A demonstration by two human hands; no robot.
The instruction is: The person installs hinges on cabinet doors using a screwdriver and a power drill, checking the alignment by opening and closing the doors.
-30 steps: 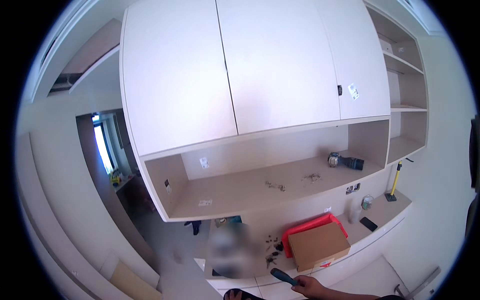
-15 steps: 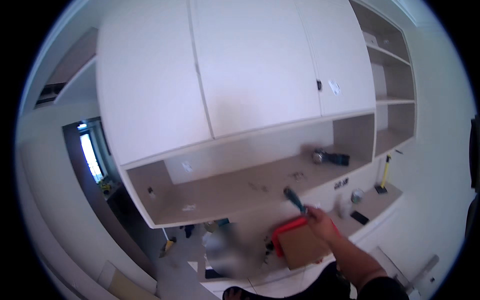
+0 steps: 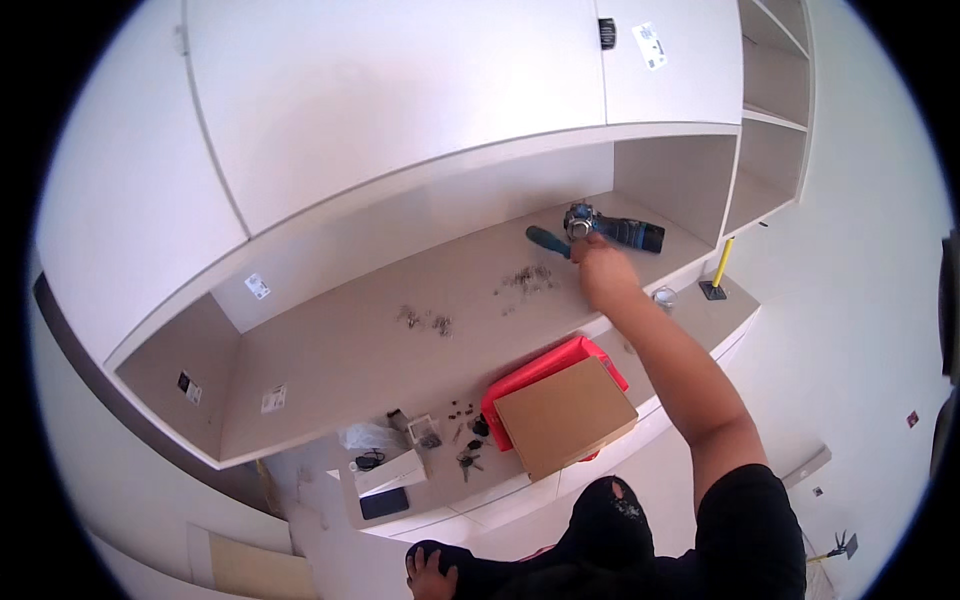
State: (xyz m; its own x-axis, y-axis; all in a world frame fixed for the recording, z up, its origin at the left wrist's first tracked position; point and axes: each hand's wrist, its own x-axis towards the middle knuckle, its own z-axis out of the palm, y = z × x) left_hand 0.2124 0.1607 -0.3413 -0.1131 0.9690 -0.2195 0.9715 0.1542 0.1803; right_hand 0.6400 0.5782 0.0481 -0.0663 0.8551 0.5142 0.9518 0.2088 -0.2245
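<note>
My right hand (image 3: 605, 272) reaches over the open cabinet shelf (image 3: 335, 350), closed on a screwdriver (image 3: 547, 240). Its teal handle points away to the left; the shaft is hidden in my fingers. Just beyond the hand, a blue-and-black cordless drill (image 3: 630, 233) lies on its side on the shelf. Small loose hardware (image 3: 530, 279), perhaps screws, is scattered left of the hand, with another small pile (image 3: 440, 325) farther left. Low in the view, my left hand (image 3: 430, 578) rests on my dark-clad knee, fingers spread and holding nothing.
White cabinet doors (image 3: 390, 80) hang above the shelf. On the lower counter stand a red tray (image 3: 493, 420) with a cardboard box (image 3: 565, 415) on it, keys (image 3: 468, 461), a phone (image 3: 384, 503), a small white box (image 3: 392, 473) and a tin (image 3: 664, 297). A yellow-handled tool (image 3: 722, 262) leans at right.
My right hand has moved up and away from over the cardboard box to the shelf beside the drill, still gripping the screwdriver. The view has tilted down. My left hand stays on the knee.
</note>
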